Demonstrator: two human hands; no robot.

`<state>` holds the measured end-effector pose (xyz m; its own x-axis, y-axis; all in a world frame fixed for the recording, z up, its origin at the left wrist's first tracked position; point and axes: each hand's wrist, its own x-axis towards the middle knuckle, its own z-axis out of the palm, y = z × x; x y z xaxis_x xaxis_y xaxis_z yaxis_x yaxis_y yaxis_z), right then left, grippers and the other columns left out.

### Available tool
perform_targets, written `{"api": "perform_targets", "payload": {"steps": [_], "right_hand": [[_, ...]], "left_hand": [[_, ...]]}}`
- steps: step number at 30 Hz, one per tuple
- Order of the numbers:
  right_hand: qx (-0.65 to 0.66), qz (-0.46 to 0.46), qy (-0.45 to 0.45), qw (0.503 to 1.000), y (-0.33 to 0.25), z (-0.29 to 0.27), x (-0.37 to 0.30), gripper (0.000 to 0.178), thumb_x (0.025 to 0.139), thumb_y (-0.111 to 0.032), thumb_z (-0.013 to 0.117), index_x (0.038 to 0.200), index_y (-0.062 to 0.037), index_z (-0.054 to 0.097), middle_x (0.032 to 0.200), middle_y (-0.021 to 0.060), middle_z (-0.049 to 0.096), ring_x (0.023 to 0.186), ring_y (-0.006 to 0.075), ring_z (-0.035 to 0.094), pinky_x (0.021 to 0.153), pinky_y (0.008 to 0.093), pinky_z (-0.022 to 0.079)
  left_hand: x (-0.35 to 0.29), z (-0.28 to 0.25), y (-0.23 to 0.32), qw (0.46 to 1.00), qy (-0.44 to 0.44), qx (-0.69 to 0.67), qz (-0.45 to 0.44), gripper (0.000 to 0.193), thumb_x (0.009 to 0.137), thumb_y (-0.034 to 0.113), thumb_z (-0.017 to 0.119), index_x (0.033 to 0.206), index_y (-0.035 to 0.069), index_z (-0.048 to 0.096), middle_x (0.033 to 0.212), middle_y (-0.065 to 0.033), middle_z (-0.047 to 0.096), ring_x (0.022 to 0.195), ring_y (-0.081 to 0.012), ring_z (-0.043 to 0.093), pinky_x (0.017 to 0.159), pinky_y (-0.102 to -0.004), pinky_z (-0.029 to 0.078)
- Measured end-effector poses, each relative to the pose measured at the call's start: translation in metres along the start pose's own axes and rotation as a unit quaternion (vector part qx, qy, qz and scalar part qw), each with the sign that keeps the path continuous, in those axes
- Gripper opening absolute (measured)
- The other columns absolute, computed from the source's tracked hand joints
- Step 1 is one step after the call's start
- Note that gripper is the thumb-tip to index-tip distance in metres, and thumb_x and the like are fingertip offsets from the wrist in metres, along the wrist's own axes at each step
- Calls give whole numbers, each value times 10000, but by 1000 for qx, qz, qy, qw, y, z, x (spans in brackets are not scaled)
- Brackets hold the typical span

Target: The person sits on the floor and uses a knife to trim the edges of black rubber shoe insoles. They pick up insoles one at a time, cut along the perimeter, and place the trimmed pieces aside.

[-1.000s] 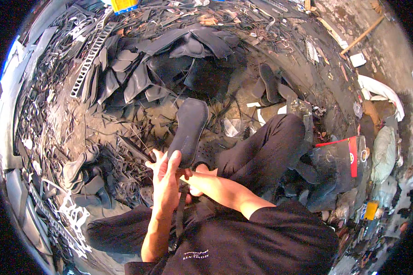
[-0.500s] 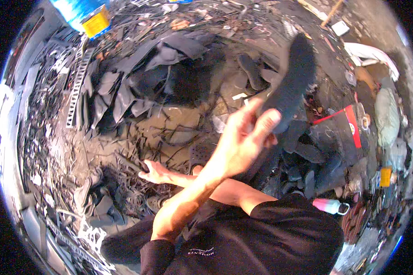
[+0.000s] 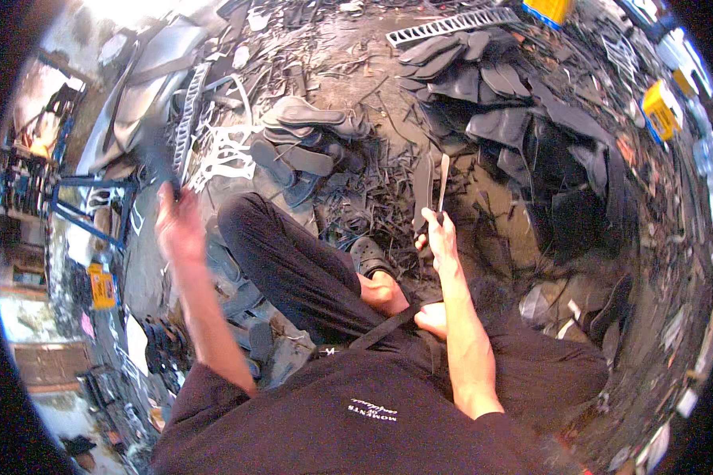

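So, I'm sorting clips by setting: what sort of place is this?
Probably a rough shoe-sole workshop: dark sole-shaped pieces lie in a heap, thin dark offcuts litter the floor, and the right hand holds what looks like a knife.

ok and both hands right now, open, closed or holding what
Left hand: motion-blurred; can't tell whether it grips the dark shape at its fingers.
Right hand: closed, holding a knife.
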<state>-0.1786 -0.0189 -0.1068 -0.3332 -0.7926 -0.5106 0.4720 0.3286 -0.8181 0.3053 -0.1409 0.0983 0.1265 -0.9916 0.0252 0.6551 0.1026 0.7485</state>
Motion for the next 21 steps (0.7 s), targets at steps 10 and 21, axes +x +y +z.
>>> {"api": "perform_targets", "payload": {"steps": [10,21], "right_hand": [[55,-42,-118,991,-36,24,-16,198,1003,-217,733,1040,-58,620,848,20,649,576,154,662,550,328,561],[-98,-127,-207,965,-132,87,-139,404,1062,-207,669,1394,-11,547,850,25,648,575,85,574,536,245,453]], "left_hand": [[-238,-364,41,684,595,422,35,397,982,252,645,1242,-47,652,1170,-132,710,992,-288,677,693,-434,587],[-101,222,-172,966,-112,229,-50,484,1063,300,709,1395,-22,563,1290,-91,688,1165,-135,620,1009,-307,498]]}}
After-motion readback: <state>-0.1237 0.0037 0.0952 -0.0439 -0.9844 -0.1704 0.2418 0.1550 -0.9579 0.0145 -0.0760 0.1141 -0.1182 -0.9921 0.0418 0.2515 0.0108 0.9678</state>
